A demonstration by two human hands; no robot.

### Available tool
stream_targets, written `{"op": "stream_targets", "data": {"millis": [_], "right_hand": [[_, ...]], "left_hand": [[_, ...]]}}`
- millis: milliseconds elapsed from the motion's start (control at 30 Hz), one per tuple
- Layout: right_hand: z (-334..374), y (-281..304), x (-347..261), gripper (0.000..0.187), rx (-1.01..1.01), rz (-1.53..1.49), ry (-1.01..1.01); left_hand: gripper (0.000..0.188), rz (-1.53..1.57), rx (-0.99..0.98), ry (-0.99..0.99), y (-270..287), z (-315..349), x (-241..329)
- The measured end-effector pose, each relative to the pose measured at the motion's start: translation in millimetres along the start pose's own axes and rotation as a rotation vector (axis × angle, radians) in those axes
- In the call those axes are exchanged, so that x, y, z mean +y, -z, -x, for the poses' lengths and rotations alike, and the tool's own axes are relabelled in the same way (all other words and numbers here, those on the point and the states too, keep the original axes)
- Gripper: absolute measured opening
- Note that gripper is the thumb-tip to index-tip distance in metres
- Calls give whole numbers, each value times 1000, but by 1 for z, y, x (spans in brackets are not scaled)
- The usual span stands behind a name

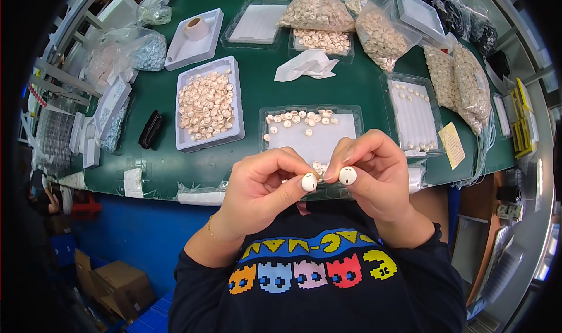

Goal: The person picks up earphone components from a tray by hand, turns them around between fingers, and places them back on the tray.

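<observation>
Between my left hand's [252, 186] thumb and fingers is a small white round earbud-like piece [309, 182] with dark slots. My right hand [380, 172] pinches a second earbud-like piece [348, 175], its slotted face showing. Both hands are close together above the near edge of a clear plastic tray [359, 122], the two pieces slightly apart. On the tray's white lining, several similar pieces lie along the far side, and a few more show just behind my fingers. My hands hide part of the tray's near side.
Left of the tray is a white bin [237, 107] heaped with similar pieces; a black case [151, 130] lies beyond it. A second lined tray [414, 119] stands to the right. Behind are a crumpled white tissue [305, 65], filled plastic bags [319, 9] and a tape roll [196, 28].
</observation>
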State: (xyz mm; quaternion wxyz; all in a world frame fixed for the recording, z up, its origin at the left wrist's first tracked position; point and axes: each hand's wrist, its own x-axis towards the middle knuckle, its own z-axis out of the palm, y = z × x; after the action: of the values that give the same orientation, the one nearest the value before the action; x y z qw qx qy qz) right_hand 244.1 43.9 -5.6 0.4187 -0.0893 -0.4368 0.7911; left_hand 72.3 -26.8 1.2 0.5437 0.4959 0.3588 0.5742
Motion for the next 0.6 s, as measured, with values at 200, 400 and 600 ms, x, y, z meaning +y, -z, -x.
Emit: {"op": "stream_targets", "data": {"millis": [200, 400, 600], "right_hand": [[-2, -4, -8, 17, -187, 756, 294], [-6, 4, 2, 12, 77, 494, 197], [-4, 0, 2, 11, 48, 213, 55]], "left_hand": [[7, -188, -9, -49, 0, -2, -3], [8, -81, 37, 8, -4, -3, 0], [13, 556, -136, 117, 6, -2, -14]]}}
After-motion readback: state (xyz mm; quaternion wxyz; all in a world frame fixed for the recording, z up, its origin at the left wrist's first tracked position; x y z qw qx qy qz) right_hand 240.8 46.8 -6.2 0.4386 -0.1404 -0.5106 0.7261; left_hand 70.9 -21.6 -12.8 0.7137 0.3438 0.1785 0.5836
